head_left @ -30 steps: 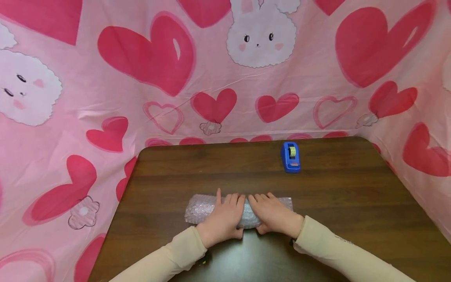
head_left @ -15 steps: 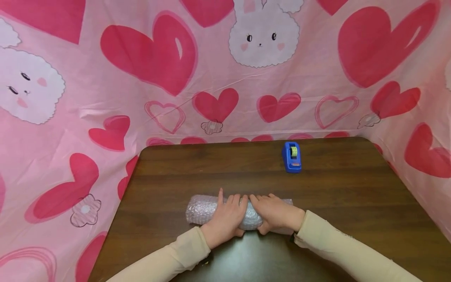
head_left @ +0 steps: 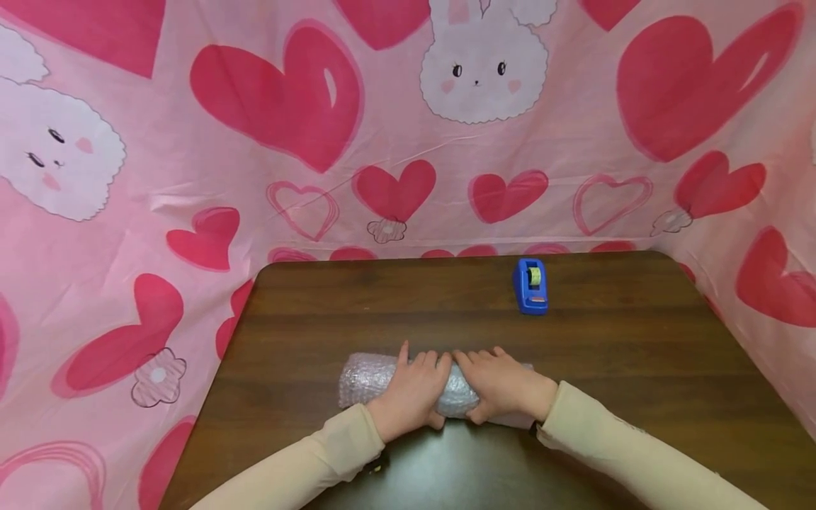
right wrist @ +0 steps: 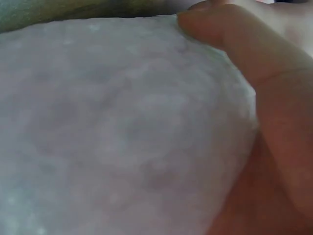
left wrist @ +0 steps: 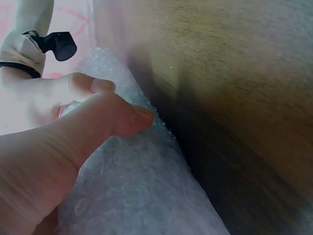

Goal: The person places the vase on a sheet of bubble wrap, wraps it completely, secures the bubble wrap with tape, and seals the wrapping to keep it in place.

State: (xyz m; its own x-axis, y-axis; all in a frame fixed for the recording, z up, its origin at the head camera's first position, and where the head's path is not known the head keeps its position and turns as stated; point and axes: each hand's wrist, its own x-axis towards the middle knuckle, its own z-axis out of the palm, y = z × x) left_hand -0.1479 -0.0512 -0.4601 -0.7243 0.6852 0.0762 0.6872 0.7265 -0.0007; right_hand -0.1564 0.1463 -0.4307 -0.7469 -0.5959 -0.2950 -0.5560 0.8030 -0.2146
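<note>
A roll of bubble wrap [head_left: 366, 379] lies crosswise on the brown table, bluish-silver in its middle. My left hand [head_left: 411, 393] grips it just left of centre, fingers over the top and thumb on the near side. Close beside it, my right hand [head_left: 506, 386] holds the roll in the same manner. In the left wrist view, the clear bubbles of the bubble wrap [left wrist: 132, 181] show beneath both thumbs. The right wrist view is filled by blurred bubble wrap [right wrist: 122, 112] with the right thumb curved along its edge. Whatever lies inside the wrap is hidden.
A blue tape dispenser [head_left: 531, 287] with a yellowish roll stands toward the back right of the wooden table [head_left: 306, 312]. Pink fabric [head_left: 395, 120] with hearts and rabbit faces hangs behind the table and along its sides.
The roll has turned slightly under both hands; its left end looks rounder, and a flap of wrap now shows below the right hand. The head view has shifted a little.
</note>
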